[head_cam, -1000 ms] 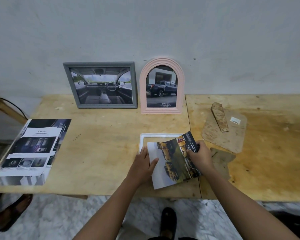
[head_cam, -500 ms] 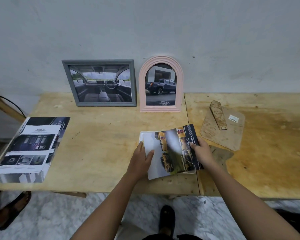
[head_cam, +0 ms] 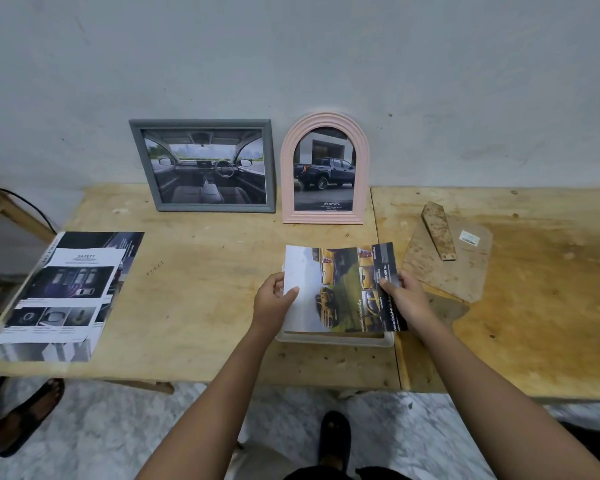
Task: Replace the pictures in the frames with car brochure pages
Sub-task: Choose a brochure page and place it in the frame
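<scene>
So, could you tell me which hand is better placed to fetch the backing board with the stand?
Probably the right hand: it grips the brochure page on the side nearest the backing board, while the left hand pinches the opposite edge, over the white frame.

Single view: head-worn, wide-angle. Looks forward and down across wooden table from its near edge, facing wall square-on. Wall fills upper frame, table middle band, floor bottom strip. Close range: left hand and right hand near lens, centre frame. Straight edges bow toward frame sides.
</scene>
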